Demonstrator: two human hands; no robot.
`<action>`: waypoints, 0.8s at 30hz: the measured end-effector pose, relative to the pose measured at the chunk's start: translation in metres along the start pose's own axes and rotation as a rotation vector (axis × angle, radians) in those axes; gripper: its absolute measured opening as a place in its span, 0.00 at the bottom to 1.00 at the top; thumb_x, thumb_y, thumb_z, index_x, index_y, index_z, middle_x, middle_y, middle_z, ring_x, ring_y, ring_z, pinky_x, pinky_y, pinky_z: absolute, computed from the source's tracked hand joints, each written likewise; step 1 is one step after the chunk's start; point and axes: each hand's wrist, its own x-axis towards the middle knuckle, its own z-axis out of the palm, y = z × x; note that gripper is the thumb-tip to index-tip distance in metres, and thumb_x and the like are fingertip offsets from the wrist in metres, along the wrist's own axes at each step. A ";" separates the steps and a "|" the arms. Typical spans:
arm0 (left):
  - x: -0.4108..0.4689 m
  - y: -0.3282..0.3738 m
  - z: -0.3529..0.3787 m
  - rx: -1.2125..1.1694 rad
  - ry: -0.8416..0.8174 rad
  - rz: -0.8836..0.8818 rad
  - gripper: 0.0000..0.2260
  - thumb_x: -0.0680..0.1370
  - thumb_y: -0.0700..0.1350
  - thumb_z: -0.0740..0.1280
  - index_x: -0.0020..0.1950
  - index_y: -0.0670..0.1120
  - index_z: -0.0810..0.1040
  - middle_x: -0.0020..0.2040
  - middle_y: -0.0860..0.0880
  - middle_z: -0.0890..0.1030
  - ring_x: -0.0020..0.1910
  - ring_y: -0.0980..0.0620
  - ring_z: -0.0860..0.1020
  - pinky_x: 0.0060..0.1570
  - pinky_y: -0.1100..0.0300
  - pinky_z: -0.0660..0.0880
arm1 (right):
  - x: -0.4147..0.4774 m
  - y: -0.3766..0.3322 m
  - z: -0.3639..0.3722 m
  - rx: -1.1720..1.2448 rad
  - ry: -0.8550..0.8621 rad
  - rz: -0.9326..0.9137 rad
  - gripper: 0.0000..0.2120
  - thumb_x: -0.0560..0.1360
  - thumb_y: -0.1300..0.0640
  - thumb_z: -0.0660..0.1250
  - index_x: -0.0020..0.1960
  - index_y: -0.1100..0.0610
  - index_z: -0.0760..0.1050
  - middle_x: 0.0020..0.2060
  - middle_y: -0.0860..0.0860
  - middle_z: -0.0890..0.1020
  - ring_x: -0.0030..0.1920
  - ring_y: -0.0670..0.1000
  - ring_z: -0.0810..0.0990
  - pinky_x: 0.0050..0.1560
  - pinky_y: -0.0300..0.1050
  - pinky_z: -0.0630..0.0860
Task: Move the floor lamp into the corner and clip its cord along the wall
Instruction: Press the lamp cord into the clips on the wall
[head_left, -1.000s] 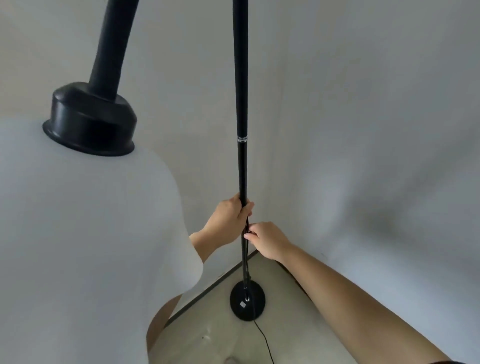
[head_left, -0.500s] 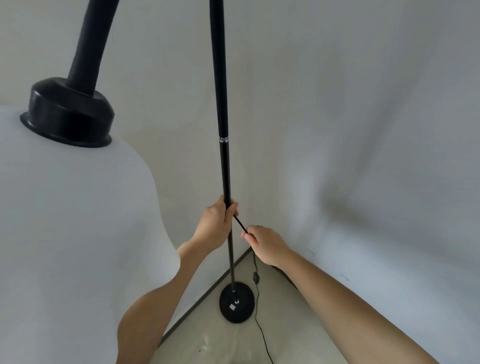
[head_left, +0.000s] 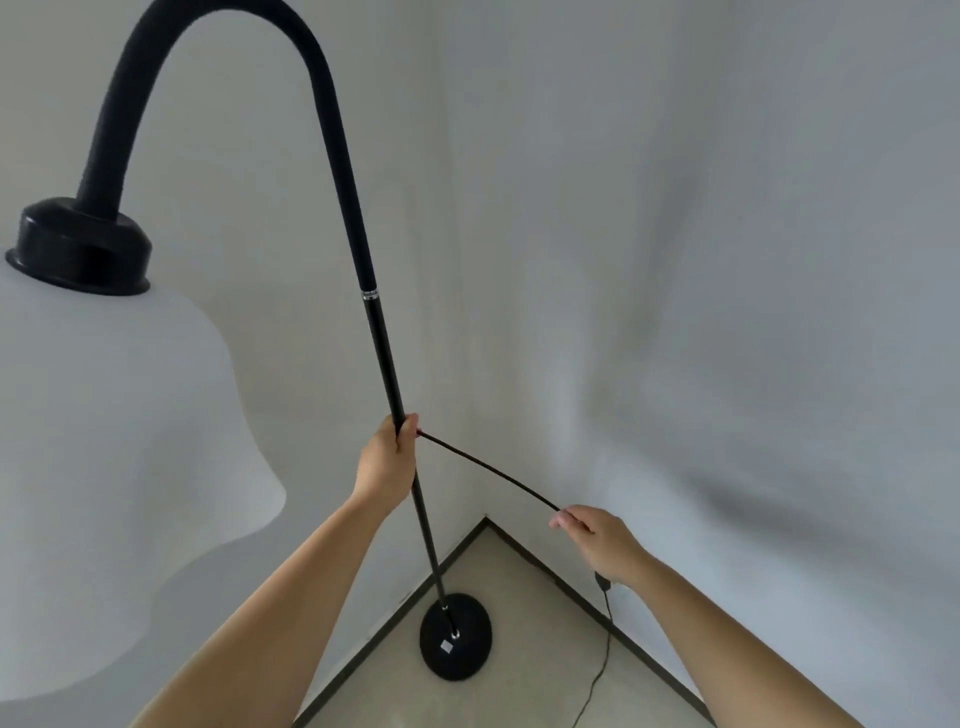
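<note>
A black floor lamp stands in the room corner, its thin pole (head_left: 382, 358) rising from a round black base (head_left: 456, 644) on the floor. The pole curves over at the top to a white shade (head_left: 104, 467) with a black cap (head_left: 78, 249) at the near left. My left hand (head_left: 387, 462) is wrapped around the pole at mid height. My right hand (head_left: 602, 540) pinches the black cord (head_left: 488, 470), which runs taut from the pole to my fingers. Below that hand the cord, with an inline switch (head_left: 602, 583), drops to the floor.
Two pale grey walls (head_left: 701, 260) meet at the corner behind the lamp, with a dark baseboard (head_left: 561, 574) along each. The floor (head_left: 530, 675) is light beige. The big shade fills the left of the view, close to my head.
My right hand has pulled the cord away from the pole, out to the right. The view has tipped up, showing the curved neck. My left hand keeps its hold on the pole.
</note>
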 end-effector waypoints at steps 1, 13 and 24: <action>-0.007 -0.002 0.008 0.009 0.031 -0.084 0.18 0.82 0.54 0.55 0.62 0.42 0.73 0.49 0.46 0.79 0.44 0.47 0.77 0.42 0.53 0.72 | -0.003 -0.004 -0.003 0.031 0.005 -0.016 0.17 0.84 0.48 0.53 0.61 0.50 0.78 0.56 0.45 0.81 0.53 0.42 0.77 0.51 0.33 0.69; -0.079 0.043 0.109 -0.473 -0.387 -0.455 0.12 0.81 0.50 0.64 0.50 0.45 0.83 0.56 0.48 0.84 0.58 0.49 0.79 0.63 0.45 0.72 | -0.047 0.004 -0.023 0.137 -0.104 -0.071 0.16 0.83 0.44 0.52 0.53 0.45 0.78 0.43 0.45 0.81 0.46 0.44 0.79 0.49 0.38 0.70; -0.036 0.096 0.134 -0.527 -0.134 -0.327 0.11 0.81 0.51 0.62 0.48 0.48 0.82 0.54 0.51 0.85 0.48 0.54 0.80 0.57 0.51 0.76 | -0.062 0.042 -0.030 0.627 -0.091 0.004 0.15 0.81 0.41 0.58 0.54 0.50 0.76 0.40 0.51 0.80 0.47 0.52 0.84 0.60 0.53 0.78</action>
